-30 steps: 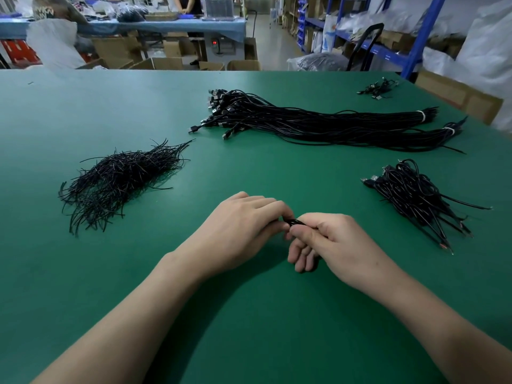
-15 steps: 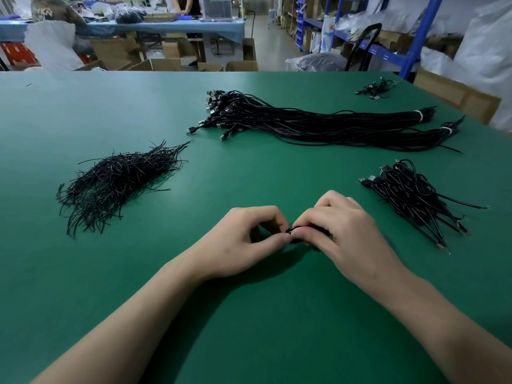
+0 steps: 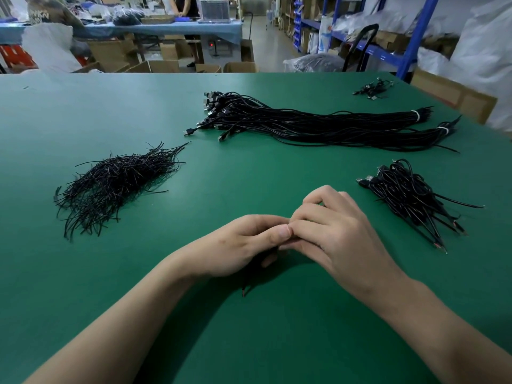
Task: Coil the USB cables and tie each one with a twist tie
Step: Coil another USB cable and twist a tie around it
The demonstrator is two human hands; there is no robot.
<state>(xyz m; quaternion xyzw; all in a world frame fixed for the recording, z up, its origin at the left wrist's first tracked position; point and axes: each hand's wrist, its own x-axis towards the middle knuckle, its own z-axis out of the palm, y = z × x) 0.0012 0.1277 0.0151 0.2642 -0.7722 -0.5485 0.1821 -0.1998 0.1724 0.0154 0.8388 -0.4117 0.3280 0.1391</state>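
Note:
My left hand (image 3: 243, 245) and my right hand (image 3: 329, 231) meet fingertip to fingertip low over the green table (image 3: 138, 314). Between them they hold a coiled black USB cable (image 3: 246, 284), almost wholly hidden; only a dark strand with a red tip pokes out below my left palm. My left thumb presses against my right fingers. A loose heap of black twist ties (image 3: 110, 184) lies to the left. Long uncoiled USB cables (image 3: 318, 126) stretch across the far middle. A pile of coiled, tied cables (image 3: 410, 195) sits at the right.
A few more cables (image 3: 372, 88) lie at the far right corner. Beyond the table's far edge stand cardboard boxes (image 3: 166, 65), a blue-covered workbench (image 3: 166, 27) with people at it, and blue shelving (image 3: 415, 37) on the right.
My hands have closed together over the coil. The right hand turned so its fingers overlap the left thumb, and the cable's red-tipped end now shows under the left palm.

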